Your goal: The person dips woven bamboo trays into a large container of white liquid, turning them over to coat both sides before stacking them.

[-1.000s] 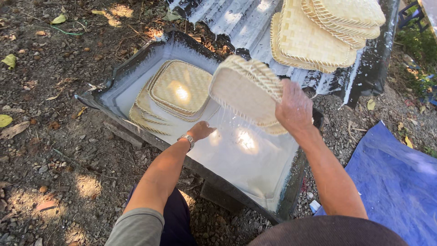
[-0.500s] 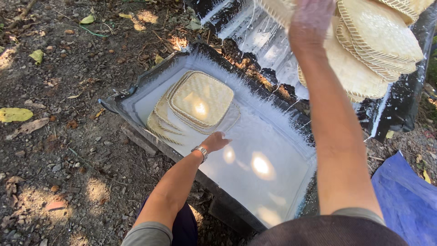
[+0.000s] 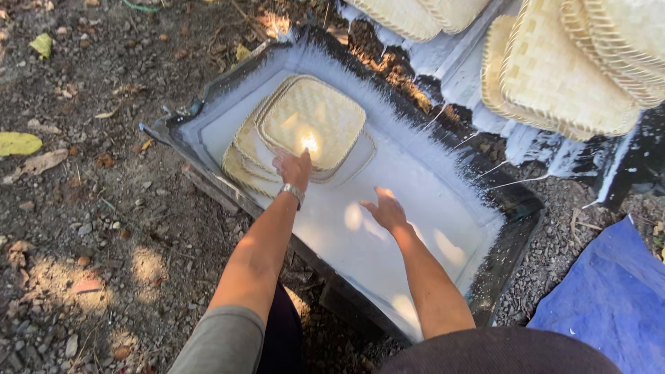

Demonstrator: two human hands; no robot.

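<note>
A shallow black-lined basin (image 3: 516, 228) on the ground holds milky white liquid. Several square woven bamboo trays (image 3: 312, 121) lie stacked in its far left corner, partly sunk in the liquid. My left hand (image 3: 294, 168) rests on the near edge of the top tray. My right hand (image 3: 385, 209) hovers open over the white liquid in the middle of the basin, holding nothing. More wet woven trays (image 3: 561, 76) lean on a sloping sheet at the upper right, with white liquid running down from them.
Dirt ground with pebbles and dry leaves (image 3: 17, 143) lies to the left. A blue tarp (image 3: 609, 298) covers the ground at the lower right. Corrugated sheet with white drips (image 3: 443, 55) stands behind the basin.
My right hand carried a dripping tray up to the stack at the upper right, let it go and came back down over the basin. My left hand moved onto the stacked trays.
</note>
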